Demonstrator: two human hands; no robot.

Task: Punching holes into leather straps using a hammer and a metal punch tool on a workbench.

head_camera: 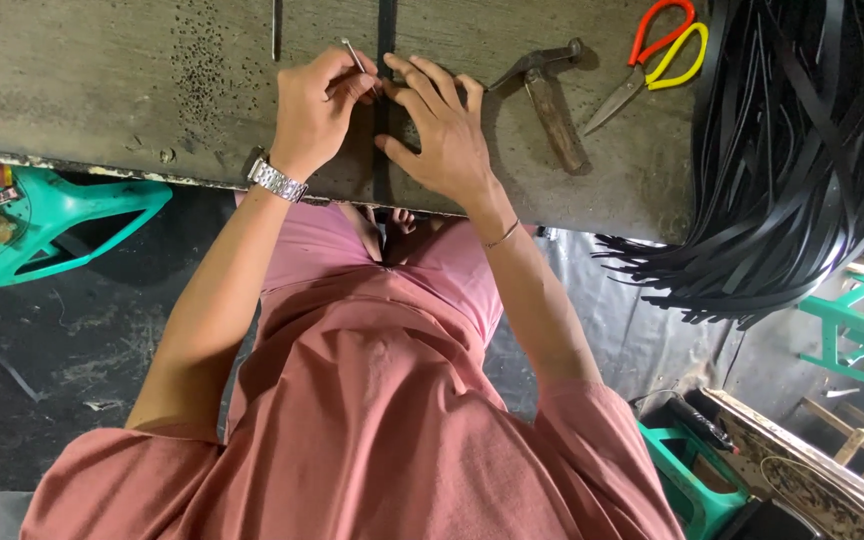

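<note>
My left hand (pixel 312 110), with a metal watch on the wrist, pinches a thin metal pin (pixel 352 52) and holds its tip against a black strip (pixel 385 22). The strip runs straight across the worn wooden workbench (pixel 102 90) toward me. My right hand (pixel 442 135) lies flat on the bench beside the strip, fingers spread, thumb pressing on the strip's edge. The two hands touch each other over the strip.
A hammer (pixel 552 105) lies just right of my right hand. Scissors with red and yellow handles (pixel 657 55) lie further right. A big bundle of black strips (pixel 792 160) hangs over the bench's right end. A teal plastic stool (pixel 62 225) stands at the left, green stools (pixel 852 325) at the right.
</note>
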